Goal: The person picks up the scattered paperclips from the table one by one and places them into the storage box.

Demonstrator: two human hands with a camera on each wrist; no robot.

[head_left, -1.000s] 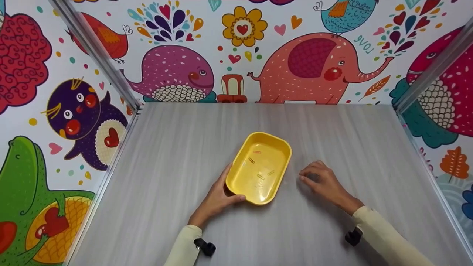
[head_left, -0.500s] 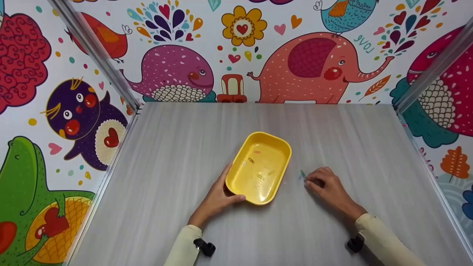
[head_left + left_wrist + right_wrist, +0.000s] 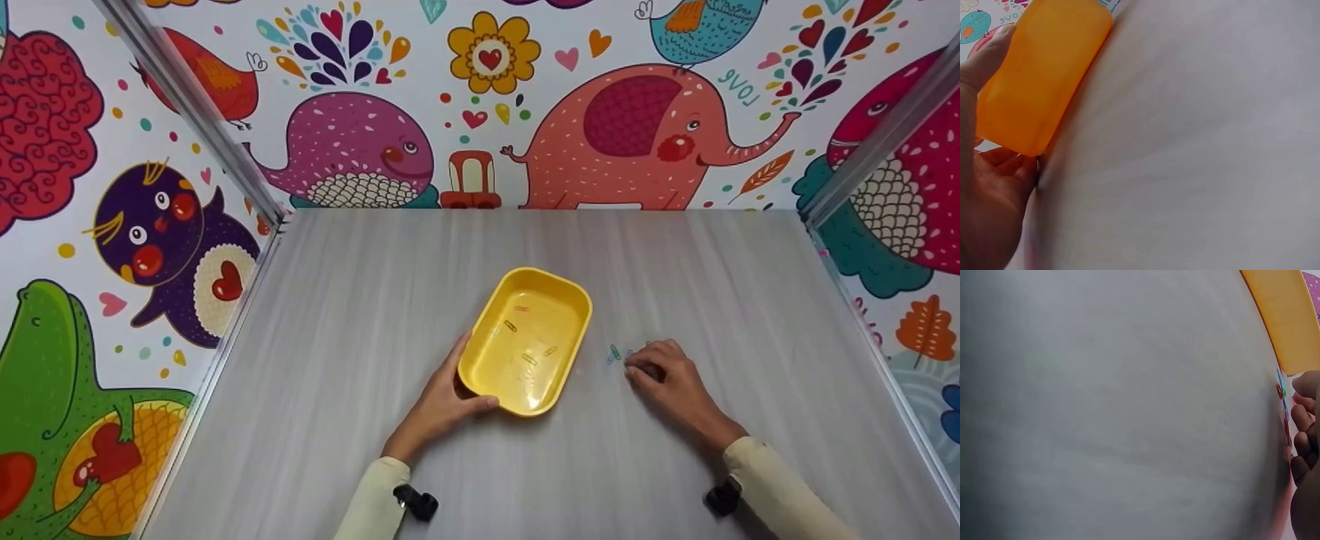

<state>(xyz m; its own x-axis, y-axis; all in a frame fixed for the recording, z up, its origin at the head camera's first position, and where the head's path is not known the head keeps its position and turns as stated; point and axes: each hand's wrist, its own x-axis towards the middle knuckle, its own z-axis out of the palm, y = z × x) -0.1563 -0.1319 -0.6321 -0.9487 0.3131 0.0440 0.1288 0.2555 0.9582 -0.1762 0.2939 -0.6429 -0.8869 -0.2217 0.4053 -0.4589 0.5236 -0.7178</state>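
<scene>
A yellow plastic tray (image 3: 469, 369) stands on the table with several small paper clips (image 3: 529, 359) on its bottom. My left hand (image 3: 435, 409) grips the tray's near left corner, the thumb along its near end and the fingers against its left side; the left wrist view shows the thumb (image 3: 985, 59) on the tray wall. To the right of the tray lie a green paper clip (image 3: 616, 352) and a pale blue paper clip (image 3: 610, 361). My right hand (image 3: 671, 382) is at these loose clips with curled fingers, thumb and forefinger tips close together; whether they pinch a clip is hidden.
The grey wood-grain table (image 3: 360, 300) is bounded by walls printed with cartoon animals. Metal rails (image 3: 217, 142) run up its back corners. In the right wrist view, red and blue clips (image 3: 1287, 430) lie beside the fingers.
My right hand has drawn back a little to the right, uncovering the green and pale blue clips on the table. The left hand and the tray have stayed still.
</scene>
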